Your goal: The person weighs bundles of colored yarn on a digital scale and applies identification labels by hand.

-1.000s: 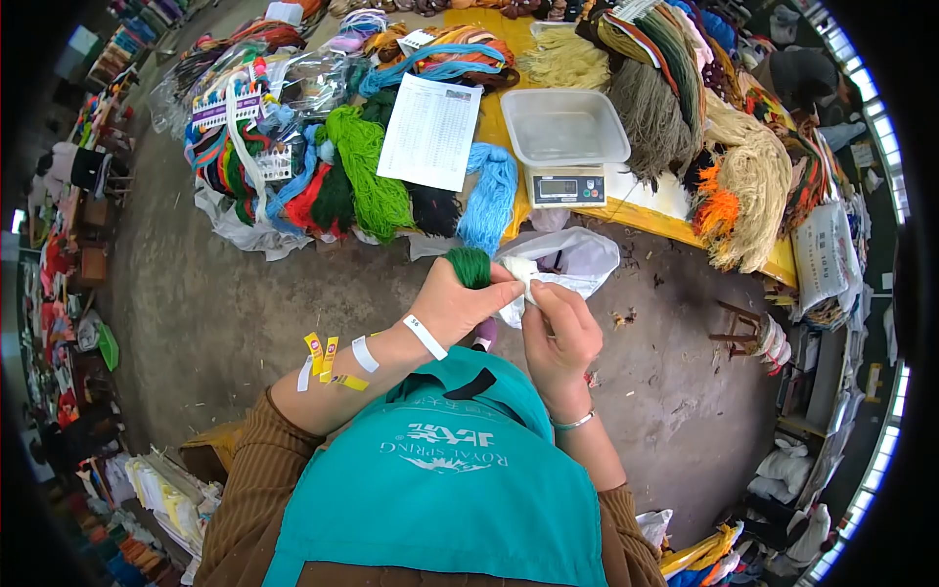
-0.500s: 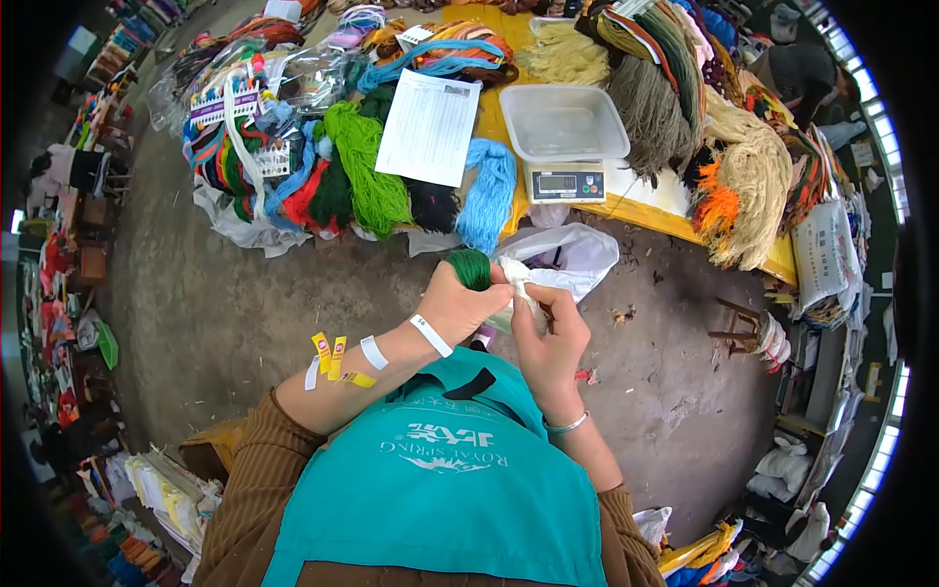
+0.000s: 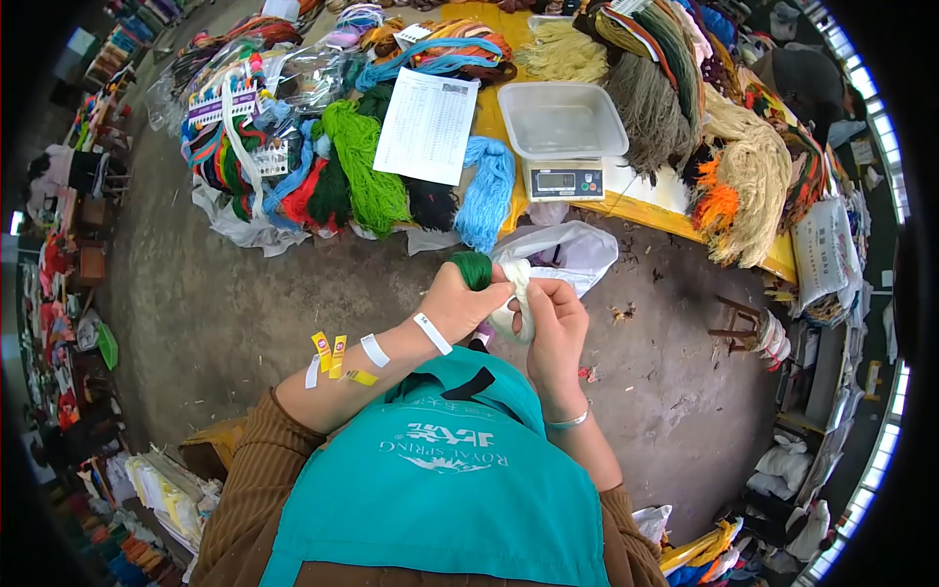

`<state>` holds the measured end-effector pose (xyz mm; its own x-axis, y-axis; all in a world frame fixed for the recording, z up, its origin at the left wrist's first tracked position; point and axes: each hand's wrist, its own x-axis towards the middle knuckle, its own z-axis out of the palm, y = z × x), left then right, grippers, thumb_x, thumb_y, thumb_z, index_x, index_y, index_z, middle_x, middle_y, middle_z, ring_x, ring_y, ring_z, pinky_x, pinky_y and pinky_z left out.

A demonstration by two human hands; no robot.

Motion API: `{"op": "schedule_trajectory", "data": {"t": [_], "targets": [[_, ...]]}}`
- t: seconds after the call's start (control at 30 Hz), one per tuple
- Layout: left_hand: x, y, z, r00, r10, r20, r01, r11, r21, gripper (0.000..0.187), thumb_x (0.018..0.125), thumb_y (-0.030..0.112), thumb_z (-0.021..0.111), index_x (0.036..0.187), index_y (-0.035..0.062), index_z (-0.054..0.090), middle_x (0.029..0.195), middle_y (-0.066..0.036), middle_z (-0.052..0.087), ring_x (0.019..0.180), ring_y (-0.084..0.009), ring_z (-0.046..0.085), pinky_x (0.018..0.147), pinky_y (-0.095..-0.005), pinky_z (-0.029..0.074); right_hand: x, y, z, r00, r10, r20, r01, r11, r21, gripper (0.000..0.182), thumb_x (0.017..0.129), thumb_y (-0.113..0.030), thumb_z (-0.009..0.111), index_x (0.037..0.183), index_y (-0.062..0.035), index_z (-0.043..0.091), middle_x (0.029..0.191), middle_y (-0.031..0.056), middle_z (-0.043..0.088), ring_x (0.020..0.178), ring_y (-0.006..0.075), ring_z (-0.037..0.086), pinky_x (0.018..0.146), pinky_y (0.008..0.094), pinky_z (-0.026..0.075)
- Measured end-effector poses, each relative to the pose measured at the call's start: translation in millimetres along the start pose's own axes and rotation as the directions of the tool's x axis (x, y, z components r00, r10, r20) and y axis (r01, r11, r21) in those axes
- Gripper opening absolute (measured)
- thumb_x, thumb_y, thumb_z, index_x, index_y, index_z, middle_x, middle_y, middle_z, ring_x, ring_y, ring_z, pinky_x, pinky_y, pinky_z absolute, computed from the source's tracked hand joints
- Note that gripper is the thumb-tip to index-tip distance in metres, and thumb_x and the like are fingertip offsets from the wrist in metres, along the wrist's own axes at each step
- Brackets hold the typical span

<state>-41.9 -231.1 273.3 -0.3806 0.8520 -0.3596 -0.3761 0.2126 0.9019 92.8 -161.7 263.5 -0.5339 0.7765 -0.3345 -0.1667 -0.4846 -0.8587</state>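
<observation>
My left hand (image 3: 453,299) is closed round a bundle of dark green yarn (image 3: 473,268), which bulges over the top of the fist. Between the two hands is a twisted skein of white yarn (image 3: 516,272), with a loop hanging below. The left thumb presses against this white skein, and my right hand (image 3: 558,325) pinches its other side. The fingers partly hide how the white strands wind together. Just beyond the hands, an opened white plastic bag (image 3: 587,256) hangs with something purplish inside.
A yellow table ahead carries a digital scale (image 3: 564,183) with a clear plastic tub (image 3: 518,147), a printed sheet (image 3: 426,127), bright green yarn (image 3: 367,171), light blue yarn (image 3: 486,196) and cream yarn (image 3: 753,186). A small wooden stool (image 3: 738,326) stands on the floor at right.
The right fingers have shifted slightly on the white yarn. A looser white loop now shows below the hands, where the strands were bunched tighter. The left hand keeps its hold.
</observation>
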Motion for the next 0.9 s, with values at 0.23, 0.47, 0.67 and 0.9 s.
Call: {"op": "schedule_trajectory", "data": {"t": [0.23, 0.47, 0.67, 0.9], "targets": [[1.4, -4.9, -3.8, 0.996, -0.018, -0.090, 0.020, 1.000, 0.018, 0.008, 0.085, 0.009, 0.068, 0.083, 0.0021, 0.065, 0.070, 0.003, 0.061, 0.058, -0.0036, 0.050, 0.050, -0.0215, 0.038, 0.5, 3.0, -5.3, 0.813, -0.517, 0.269, 0.531, 0.468, -0.706, 0.043, 0.078, -0.001, 0.072, 0.118, -0.0017, 0.056, 0.090, 0.0140, 0.066, 0.075, 0.0231, 0.067, 0.065, 0.0344, 0.053], [-2.9, -7.0, -2.9, 0.992, 0.070, -0.101, -0.055, 0.987, 0.148, 0.012, 0.085, 0.007, 0.068, 0.095, 0.0005, 0.069, 0.072, 0.004, 0.060, 0.063, -0.0033, 0.051, 0.053, -0.0218, 0.039, 2.1, 4.8, -10.7, 0.824, -0.530, 0.200, 0.494, 0.500, -0.711, 0.017, 0.084, -0.003, 0.068, 0.100, 0.0003, 0.065, 0.079, 0.0080, 0.066, 0.066, 0.0164, 0.065, 0.059, 0.0288, 0.051], [-8.2, 0.5, -1.9, 0.976, 0.212, -0.047, -0.183, 0.920, 0.347, 0.023, 0.084, 0.009, 0.071, 0.104, -0.0014, 0.068, 0.072, 0.004, 0.056, 0.064, -0.0028, 0.047, 0.056, -0.0222, 0.039, 1.5, -3.5, -7.5, 1.000, 0.008, 0.002, -0.008, 0.999, -0.054, 0.011, 0.095, -0.010, 0.058, 0.095, 0.0013, 0.062, 0.073, 0.0053, 0.064, 0.054, 0.0065, 0.053, 0.049, 0.0203, 0.040], [-5.8, -1.0, -3.0, 0.982, 0.188, 0.007, -0.173, 0.883, 0.436, 0.030, 0.081, 0.012, 0.074, 0.106, -0.0013, 0.067, 0.071, 0.000, 0.059, 0.062, -0.0044, 0.049, 0.054, -0.0238, 0.041, -3.8, 1.0, -5.6, 1.000, -0.015, 0.020, 0.017, 0.994, -0.109, 0.011, 0.095, -0.009, 0.059, 0.096, 0.0015, 0.061, 0.078, 0.0047, 0.066, 0.056, 0.0064, 0.053, 0.050, 0.0198, 0.040]]}}
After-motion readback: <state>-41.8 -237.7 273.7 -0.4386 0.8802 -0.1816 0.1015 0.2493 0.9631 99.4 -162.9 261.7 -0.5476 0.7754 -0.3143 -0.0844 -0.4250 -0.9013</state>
